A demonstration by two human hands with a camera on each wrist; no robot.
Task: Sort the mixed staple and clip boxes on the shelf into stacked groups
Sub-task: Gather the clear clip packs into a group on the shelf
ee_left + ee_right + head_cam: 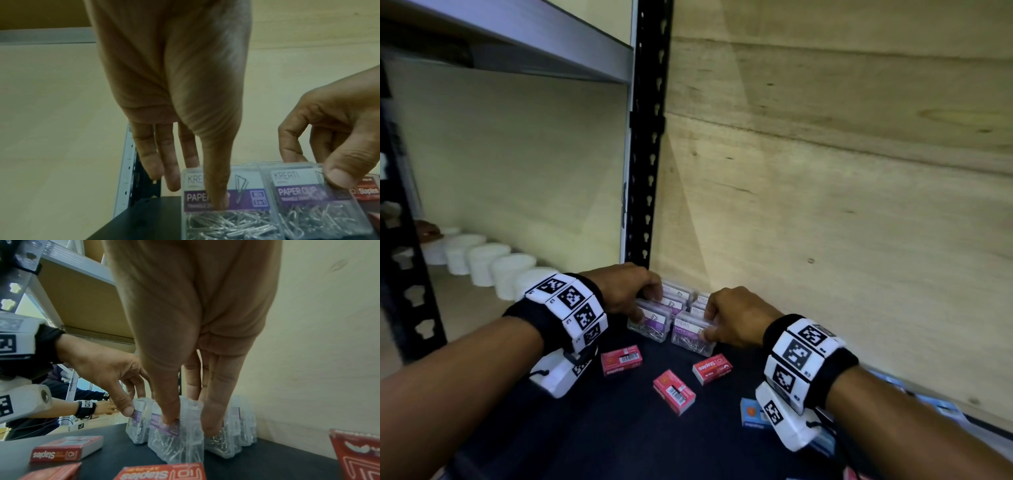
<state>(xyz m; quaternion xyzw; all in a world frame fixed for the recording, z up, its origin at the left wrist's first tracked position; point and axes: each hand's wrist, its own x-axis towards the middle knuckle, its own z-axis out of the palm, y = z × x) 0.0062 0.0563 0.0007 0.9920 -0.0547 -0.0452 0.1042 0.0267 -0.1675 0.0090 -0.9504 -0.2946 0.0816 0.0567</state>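
Note:
Two rows of clear paper clip boxes with purple labels stand on edge in the back corner of the black shelf (619, 438). My left hand (645, 303) pinches the left row (650, 323), thumb on the front box (236, 201), fingers behind. My right hand (710, 322) pinches the right row (690, 334), thumb on its front box (174, 444), fingers (213, 426) tucked behind it. Three red staple boxes (621, 359) (674, 391) (712, 368) lie loose in front. Blue boxes (751, 413) lie under my right wrist.
A black perforated upright (645, 154) stands just behind the left row. A plywood wall (825, 205) closes the right side. White round tubs (482, 267) line the neighbouring shelf at left. Another person's hand (102, 407) works beyond the shelf.

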